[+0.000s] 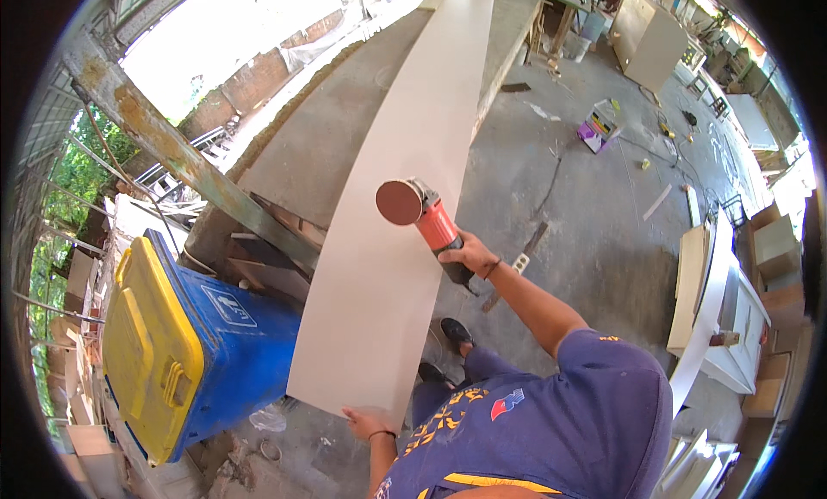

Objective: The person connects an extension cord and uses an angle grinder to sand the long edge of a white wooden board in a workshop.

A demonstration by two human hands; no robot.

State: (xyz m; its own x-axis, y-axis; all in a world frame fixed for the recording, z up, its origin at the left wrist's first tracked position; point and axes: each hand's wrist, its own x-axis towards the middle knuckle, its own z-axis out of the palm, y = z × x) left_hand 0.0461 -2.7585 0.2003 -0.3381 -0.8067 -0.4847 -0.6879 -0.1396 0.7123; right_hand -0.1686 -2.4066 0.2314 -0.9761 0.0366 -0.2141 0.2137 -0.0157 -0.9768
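Observation:
My right hand [470, 256] is wrapped round the body of a red and black angle grinder [438, 229]. Its round brown sanding disc [399, 203] is raised over the board and faces up. Beneath it lies a long pale board [379, 266], stretching from near me to the far end of a concrete slab. At the board's near end, my left hand [369, 424] grips the edge; some of its fingers are hidden.
A blue bin with a yellow lid [155, 353] stands left of the board, under a rusty slanted post [164, 137]. On the floor to the right are a purple and white container [600, 127], a power strip [520, 262] and cables. Cabinet panels [715, 327] stand far right.

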